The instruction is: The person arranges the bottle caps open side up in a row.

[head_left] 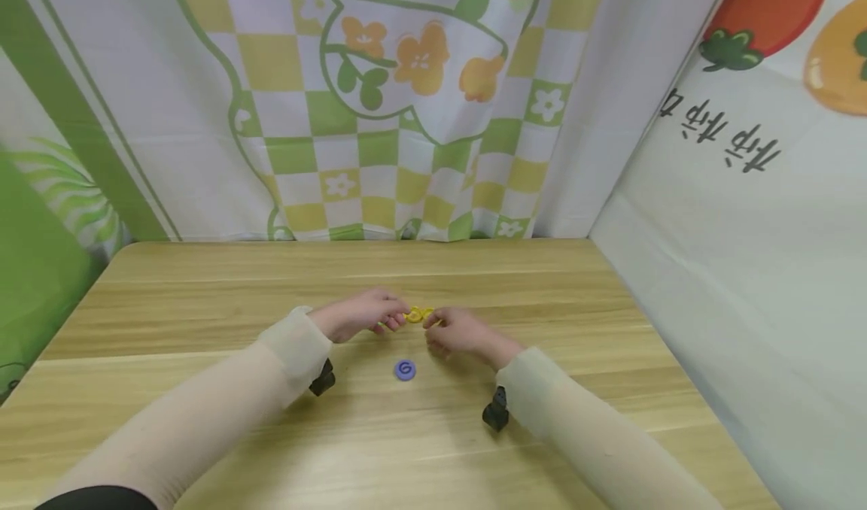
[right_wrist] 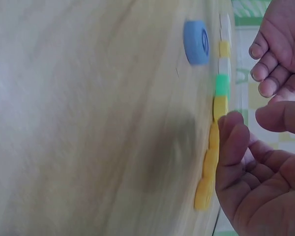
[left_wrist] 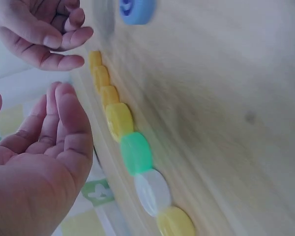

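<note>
A row of round cap-like discs lies on the tabletop, with yellow discs showing between the hands in the head view. In the left wrist view a green disc and a white disc sit edge to edge in that row. My left hand hovers at the row's left, fingers loosely bent and holding nothing. Opposite it, my right hand also has relaxed fingers, close beside the yellow discs. Nearer the body lies a single blue-purple disc with a dark curled mark, apart from both hands.
The wooden table reaches back to a patterned curtain. A white printed sheet hangs along the right side. Each wrist carries a small black device, such as the right wrist's camera.
</note>
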Demonstrator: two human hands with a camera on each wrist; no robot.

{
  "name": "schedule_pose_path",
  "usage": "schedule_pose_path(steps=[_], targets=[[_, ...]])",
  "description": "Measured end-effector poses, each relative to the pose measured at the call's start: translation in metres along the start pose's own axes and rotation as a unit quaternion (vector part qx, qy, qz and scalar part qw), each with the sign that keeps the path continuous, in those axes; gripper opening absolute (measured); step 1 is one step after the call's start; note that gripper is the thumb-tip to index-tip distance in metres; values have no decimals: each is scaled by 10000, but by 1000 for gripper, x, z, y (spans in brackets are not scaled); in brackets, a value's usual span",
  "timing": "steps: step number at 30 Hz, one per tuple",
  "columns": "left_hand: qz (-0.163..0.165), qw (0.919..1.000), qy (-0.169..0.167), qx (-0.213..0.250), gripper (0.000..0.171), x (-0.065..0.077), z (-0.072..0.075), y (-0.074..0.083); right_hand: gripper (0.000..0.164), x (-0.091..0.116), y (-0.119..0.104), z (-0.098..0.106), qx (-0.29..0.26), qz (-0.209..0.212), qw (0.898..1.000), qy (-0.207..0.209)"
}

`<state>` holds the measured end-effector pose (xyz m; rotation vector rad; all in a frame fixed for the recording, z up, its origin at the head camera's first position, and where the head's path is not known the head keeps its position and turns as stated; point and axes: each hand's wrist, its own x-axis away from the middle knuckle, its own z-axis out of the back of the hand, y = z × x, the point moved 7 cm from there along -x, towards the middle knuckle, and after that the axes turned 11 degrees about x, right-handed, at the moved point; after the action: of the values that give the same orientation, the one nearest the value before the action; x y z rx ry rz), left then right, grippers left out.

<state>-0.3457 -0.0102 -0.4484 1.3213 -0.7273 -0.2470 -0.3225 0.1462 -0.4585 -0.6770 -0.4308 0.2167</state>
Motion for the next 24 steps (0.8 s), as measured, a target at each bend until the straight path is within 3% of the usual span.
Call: schedule_pose_path(steps=[5, 11, 16, 24], targets=[[159, 9997, -80, -144, 35, 13, 2, -12, 29, 4, -4, -11, 445, 226, 9984, -273], [446, 9985, -103, -296, 32, 26, -4, -33, 26, 11, -5, -22, 382, 216, 9971, -618], [743, 9971, -137, -29, 29, 34, -13, -42, 24, 16, -3, -30, -189, -58, 9959, -882], [869, 9960, -156, 157, 27, 37, -23, -45, 28, 20, -2, -38, -771, -251, 9906, -1101]])
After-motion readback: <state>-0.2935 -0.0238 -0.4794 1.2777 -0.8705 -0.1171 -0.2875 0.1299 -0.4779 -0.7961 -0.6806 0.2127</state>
